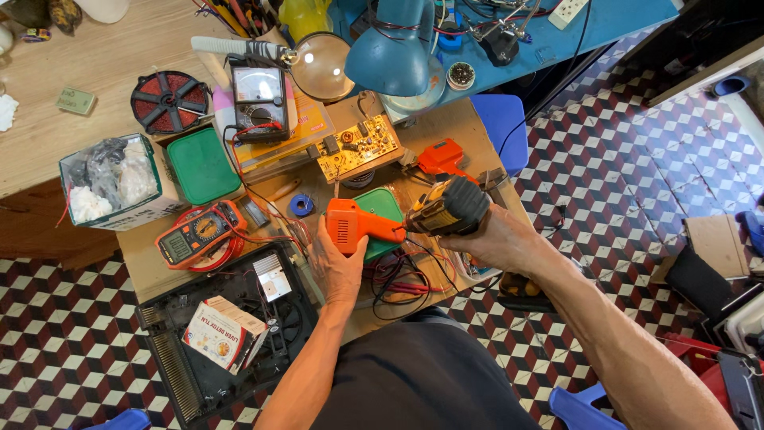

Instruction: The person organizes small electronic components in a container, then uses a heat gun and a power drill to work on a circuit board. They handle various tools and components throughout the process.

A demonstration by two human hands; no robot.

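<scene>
My left hand (334, 267) grips an orange pistol-shaped soldering gun (356, 224) by its handle, its body pointing right. My right hand (477, 232) holds a black and yellow cordless drill (447, 207), with the drill's nose meeting the orange tool's tip above a green lid (385, 201). Both hands hover over a cluttered cardboard-topped workbench (446, 131). Red and black wires (402, 283) lie under my hands.
On the bench sit an orange multimeter (197, 231), an analog meter (259, 99), a circuit board (358, 146), a green box (202, 166), a blue desk lamp (391, 49), a magnifier (322, 65) and a second orange tool (440, 157). A black panel with a small carton (224, 333) lies on the chequered floor.
</scene>
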